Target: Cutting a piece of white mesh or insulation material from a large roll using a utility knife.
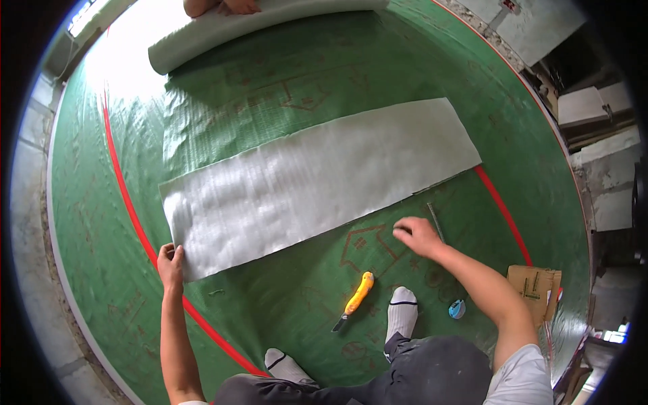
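A long silvery sheet (324, 182), probably foil-faced, lies at a slant across the green floor covering. At its near left corner, my left hand (171, 264) pinches the edge between thumb and fingers. My right hand (416, 236) hovers with curled fingers, just below the sheet's near long edge; nothing shows in it. Right beside that hand, a thin grey strip (435, 221) lies partly hidden behind it. A yellow utility knife (359, 295) rests on the floor nearer to me, its dark blade end toward my feet.
Another person's hands (236, 7) lean on a large pale roll (270, 34) at the far side. Near my right foot is a small blue tape measure (457, 309). Folded cardboard (533, 290) lies at the right. Red tape lines (125, 185) cross the green covering.
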The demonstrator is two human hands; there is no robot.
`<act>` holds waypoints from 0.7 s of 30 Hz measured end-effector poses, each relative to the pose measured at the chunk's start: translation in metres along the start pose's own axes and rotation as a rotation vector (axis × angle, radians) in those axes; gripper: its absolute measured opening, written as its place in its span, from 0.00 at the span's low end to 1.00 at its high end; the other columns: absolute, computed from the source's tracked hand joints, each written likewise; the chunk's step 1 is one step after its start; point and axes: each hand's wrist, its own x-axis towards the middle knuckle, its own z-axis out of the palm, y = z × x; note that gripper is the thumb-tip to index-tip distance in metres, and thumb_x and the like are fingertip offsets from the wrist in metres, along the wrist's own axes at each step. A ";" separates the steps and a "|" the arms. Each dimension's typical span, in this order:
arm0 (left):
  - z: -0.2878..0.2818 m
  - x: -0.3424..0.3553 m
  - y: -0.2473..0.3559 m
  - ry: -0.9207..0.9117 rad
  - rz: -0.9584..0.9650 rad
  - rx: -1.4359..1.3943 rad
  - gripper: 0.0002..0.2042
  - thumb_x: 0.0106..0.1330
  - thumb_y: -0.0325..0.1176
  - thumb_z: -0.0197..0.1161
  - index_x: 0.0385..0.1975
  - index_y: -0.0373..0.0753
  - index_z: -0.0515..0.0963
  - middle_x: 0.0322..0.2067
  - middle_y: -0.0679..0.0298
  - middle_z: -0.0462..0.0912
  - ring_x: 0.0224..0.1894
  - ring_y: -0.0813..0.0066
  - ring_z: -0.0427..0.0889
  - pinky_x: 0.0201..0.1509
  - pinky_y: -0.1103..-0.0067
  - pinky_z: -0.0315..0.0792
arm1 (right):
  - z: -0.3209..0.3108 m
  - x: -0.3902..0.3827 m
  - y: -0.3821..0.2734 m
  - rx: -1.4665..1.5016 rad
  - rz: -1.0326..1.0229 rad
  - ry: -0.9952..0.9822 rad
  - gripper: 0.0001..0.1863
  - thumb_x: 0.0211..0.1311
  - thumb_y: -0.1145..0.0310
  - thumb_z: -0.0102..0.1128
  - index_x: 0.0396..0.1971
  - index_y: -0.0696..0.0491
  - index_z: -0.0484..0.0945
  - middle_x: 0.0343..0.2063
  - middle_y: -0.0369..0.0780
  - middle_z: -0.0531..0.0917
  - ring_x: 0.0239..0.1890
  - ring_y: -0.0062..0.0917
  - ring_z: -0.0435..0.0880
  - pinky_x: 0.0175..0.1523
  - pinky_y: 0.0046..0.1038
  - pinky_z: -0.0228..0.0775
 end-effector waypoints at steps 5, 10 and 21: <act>-0.009 0.011 -0.026 -0.003 -0.127 0.015 0.30 0.74 0.43 0.79 0.69 0.31 0.80 0.52 0.53 0.91 0.52 0.69 0.88 0.62 0.70 0.78 | -0.012 0.015 0.039 0.198 0.156 0.278 0.14 0.75 0.60 0.69 0.44 0.57 0.91 0.41 0.48 0.94 0.43 0.43 0.93 0.51 0.40 0.84; -0.001 -0.015 -0.018 0.449 0.141 0.768 0.30 0.73 0.41 0.78 0.70 0.34 0.79 0.58 0.49 0.86 0.61 0.52 0.85 0.69 0.63 0.77 | -0.033 0.006 0.067 0.197 0.156 0.355 0.12 0.74 0.63 0.70 0.44 0.57 0.90 0.38 0.46 0.93 0.40 0.37 0.93 0.48 0.38 0.84; 0.102 -0.133 0.053 -0.024 0.620 0.690 0.31 0.65 0.29 0.80 0.70 0.41 0.80 0.69 0.54 0.80 0.71 0.49 0.79 0.75 0.58 0.72 | -0.078 0.038 0.174 1.020 0.736 0.625 0.17 0.81 0.58 0.70 0.51 0.58 0.82 0.34 0.42 0.92 0.28 0.28 0.92 0.26 0.29 0.83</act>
